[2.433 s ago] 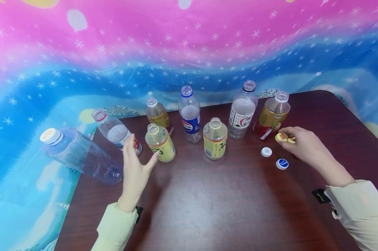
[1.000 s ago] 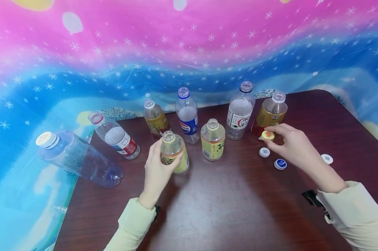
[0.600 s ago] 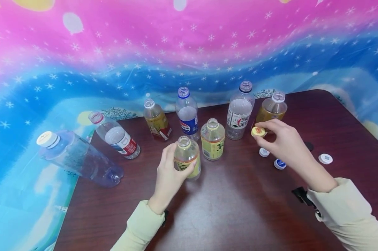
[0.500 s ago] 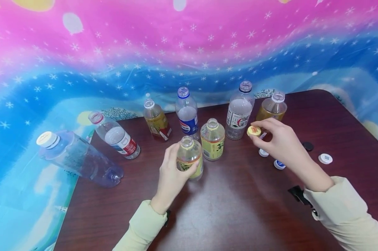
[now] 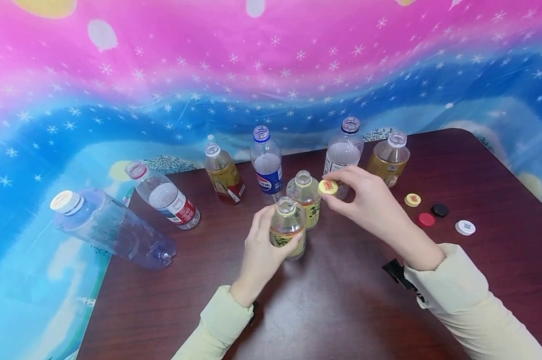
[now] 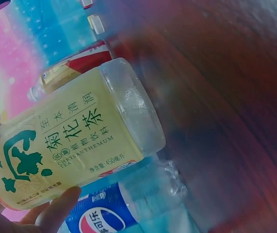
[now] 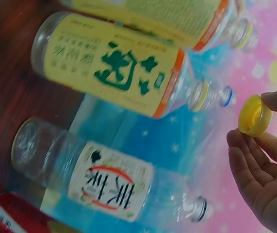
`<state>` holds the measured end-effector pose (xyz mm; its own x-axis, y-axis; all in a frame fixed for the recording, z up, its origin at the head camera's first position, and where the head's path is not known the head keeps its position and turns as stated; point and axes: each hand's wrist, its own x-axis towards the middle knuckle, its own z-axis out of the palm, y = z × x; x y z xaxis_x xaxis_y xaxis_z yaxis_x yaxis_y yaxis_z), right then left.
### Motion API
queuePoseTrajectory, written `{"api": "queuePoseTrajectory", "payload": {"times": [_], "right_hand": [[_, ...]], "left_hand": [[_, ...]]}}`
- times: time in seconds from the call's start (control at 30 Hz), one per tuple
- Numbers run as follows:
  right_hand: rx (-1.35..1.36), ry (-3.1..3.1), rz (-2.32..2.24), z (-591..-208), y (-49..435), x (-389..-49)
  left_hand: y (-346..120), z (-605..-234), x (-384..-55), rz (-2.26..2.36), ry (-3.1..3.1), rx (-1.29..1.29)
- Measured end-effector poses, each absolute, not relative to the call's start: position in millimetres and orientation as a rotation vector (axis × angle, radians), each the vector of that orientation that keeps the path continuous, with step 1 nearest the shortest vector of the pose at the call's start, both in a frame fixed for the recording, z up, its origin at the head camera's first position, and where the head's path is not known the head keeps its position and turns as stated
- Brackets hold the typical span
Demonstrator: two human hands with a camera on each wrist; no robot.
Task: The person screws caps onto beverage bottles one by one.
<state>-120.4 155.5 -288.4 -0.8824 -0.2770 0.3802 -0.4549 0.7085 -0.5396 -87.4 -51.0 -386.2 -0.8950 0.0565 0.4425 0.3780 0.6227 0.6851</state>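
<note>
My left hand point(image 5: 264, 252) grips an uncapped chrysanthemum tea bottle point(image 5: 290, 226) round its body. Its yellow label point(image 6: 70, 136) faces the left wrist camera; whether its base touches the table I cannot tell. My right hand point(image 5: 376, 205) pinches a yellow bottle cap point(image 5: 327, 187) between thumb and fingers, right of and slightly above that bottle's mouth. In the right wrist view the cap's hollow underside point(image 7: 254, 119) shows. A second uncapped tea bottle point(image 5: 303, 189) with the same label stands just behind the held one, partly covered by it.
Uncapped bottles stand behind: a blue-label bottle point(image 5: 269, 175), a white-label bottle point(image 5: 340, 152), gold-label bottles point(image 5: 223, 175) point(image 5: 388, 160), and a red-label bottle point(image 5: 174, 202). A large capped bottle point(image 5: 122, 232) is at left. Yellow point(image 5: 412, 200), black point(image 5: 439, 210), red point(image 5: 426, 219) and white point(image 5: 465, 227) caps lie right.
My left hand has taken hold of the tea bottle and brought it rightward and nearer. My right hand has carried the yellow cap leftward towards it, uncovering caps on the table.
</note>
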Motion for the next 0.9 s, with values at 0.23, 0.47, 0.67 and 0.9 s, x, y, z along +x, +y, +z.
{"api": "queuePoseTrajectory", "payload": {"times": [0.23,0.47,0.67,0.9], "right_hand": [[0.649,-2.679,0.965,-288,139,-120],[0.739,-2.66,0.951,-292,129,-120],[0.815,-2.636,0.945,-295,121,-120],[0.864,-2.642,0.935,-298,116,-119]], "left_hand": [[-46,-391,-88,-1.186,-2.473,-0.373],[-44,-394,-87,-1.201,-2.481,-0.376],[-42,-394,-86,-1.179,-2.462,-0.4],[-41,-396,-86,-1.164,-2.467,-0.402]]}}
